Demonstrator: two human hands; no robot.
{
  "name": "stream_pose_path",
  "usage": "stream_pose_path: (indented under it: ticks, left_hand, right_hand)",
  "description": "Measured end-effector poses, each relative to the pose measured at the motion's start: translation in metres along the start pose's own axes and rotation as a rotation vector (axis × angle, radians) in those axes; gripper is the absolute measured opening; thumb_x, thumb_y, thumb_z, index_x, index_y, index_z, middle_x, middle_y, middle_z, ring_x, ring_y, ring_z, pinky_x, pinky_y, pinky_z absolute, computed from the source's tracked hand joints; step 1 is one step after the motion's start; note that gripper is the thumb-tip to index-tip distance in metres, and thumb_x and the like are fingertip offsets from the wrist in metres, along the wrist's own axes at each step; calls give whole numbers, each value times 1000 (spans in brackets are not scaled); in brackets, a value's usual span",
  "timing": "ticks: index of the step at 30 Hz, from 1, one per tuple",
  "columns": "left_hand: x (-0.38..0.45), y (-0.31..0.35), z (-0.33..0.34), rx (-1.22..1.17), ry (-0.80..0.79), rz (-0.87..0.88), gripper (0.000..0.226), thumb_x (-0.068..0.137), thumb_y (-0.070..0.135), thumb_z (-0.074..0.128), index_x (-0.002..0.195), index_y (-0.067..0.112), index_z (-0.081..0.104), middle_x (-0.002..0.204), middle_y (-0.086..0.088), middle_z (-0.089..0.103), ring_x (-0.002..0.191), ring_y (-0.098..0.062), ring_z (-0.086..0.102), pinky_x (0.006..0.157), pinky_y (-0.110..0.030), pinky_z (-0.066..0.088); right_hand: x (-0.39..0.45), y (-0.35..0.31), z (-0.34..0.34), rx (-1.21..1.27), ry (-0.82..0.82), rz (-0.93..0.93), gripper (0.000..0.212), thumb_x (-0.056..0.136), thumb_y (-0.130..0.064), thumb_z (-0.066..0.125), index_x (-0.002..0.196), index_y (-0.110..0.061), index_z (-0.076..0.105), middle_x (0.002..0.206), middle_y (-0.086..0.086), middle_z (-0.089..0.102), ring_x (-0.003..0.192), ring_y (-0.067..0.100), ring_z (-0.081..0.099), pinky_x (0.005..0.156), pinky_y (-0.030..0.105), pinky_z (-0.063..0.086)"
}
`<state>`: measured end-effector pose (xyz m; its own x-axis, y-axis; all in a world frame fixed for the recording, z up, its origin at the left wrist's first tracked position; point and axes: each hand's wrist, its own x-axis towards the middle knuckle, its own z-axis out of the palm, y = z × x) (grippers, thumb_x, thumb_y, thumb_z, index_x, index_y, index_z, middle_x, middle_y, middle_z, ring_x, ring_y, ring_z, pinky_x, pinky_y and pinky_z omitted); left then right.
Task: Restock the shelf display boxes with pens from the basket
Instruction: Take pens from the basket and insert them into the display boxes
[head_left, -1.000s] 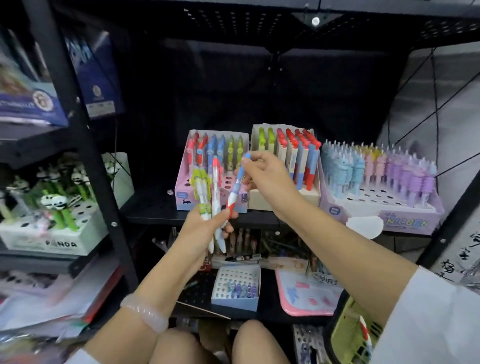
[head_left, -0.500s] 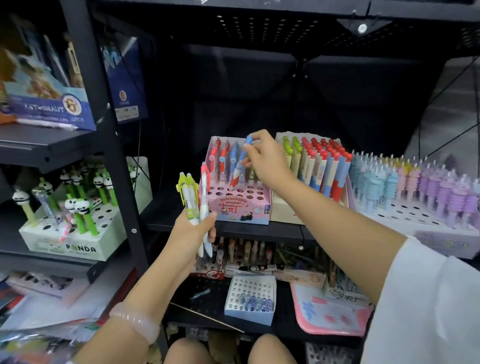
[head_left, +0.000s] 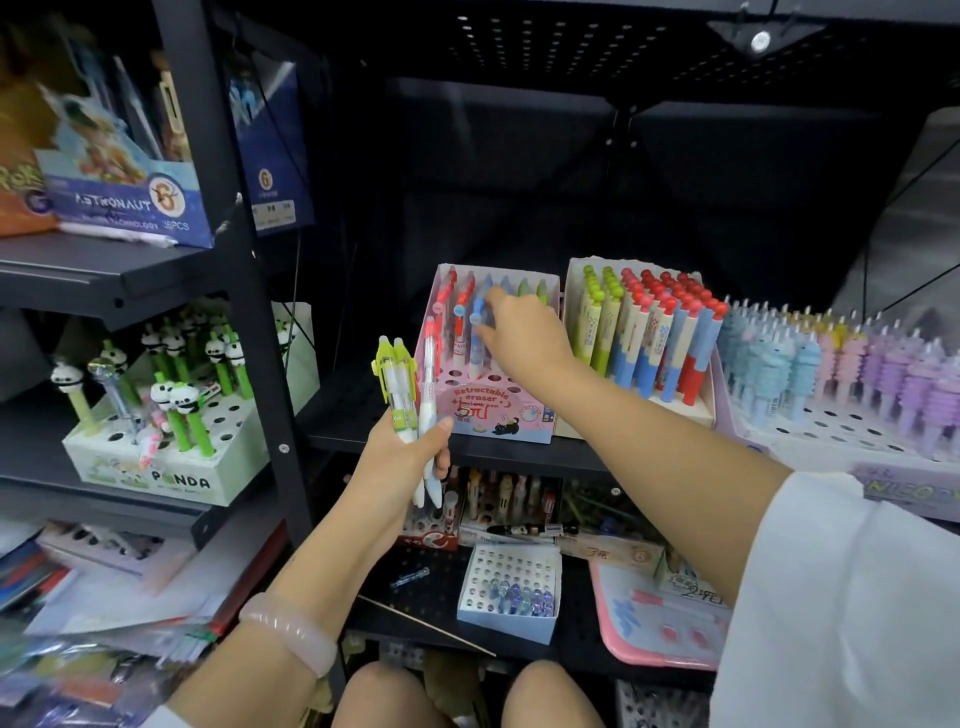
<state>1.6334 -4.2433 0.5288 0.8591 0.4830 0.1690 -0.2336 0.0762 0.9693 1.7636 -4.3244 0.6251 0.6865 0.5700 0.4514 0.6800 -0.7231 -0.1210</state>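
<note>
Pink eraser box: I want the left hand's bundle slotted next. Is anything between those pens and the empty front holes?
Nothing visible blocks them. The left hand holds the pens just left of the pink eraser box; its front holes are open, and the right hand works farther back.

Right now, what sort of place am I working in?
Most likely a stationery shop aisle: black metal shelving carries retail display boxes, such as the pink retractable eraser box, the panda pen box and a full box of red- and green-capped pens.

Glossy plastic pens (head_left: 410, 395), printed cardboard display box (head_left: 488, 410), matt black perforated metal shelf (head_left: 343, 415).
</note>
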Motion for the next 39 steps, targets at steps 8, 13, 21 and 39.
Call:
stream_pose_path:
  ticks: [8,13,21,39]
  left_hand:
    - [-4,3,4,-13,-41,-1,8,92,13,56,85,15,51,52,5,51,48,-10,47,50,-21,45]
    - [-4,9,11,-98,-100,-27,2,91,12,55,90,11,55,57,4,52,48,-10,46,48,-22,43]
    - [0,9,-6,-67,90,-100,11,94,22,52,87,14,52,65,-2,51,49,-11,44,47,-21,43]
    - [-7,18,-20,-149,90,-24,9,97,8,41,96,15,45,66,-7,62,43,-11,46,43,-21,41]
  right_hand:
    - [-24,6,9,761,-91,99,33,99,-28,42,107,-5,65,95,8,68,80,14,62,72,28,54]
    - [-28,4,4,1221,-481,-30,25,98,-24,46,116,-17,62,99,2,66,90,10,60,84,23,51]
    - [-3,-5,-12,1107,91,163,11,88,-20,63,85,-14,54,77,4,66,61,8,62,57,16,52]
    - [13,-49,26,132,-58,92,11,92,-5,51,92,2,60,94,17,62,93,34,61,70,32,42]
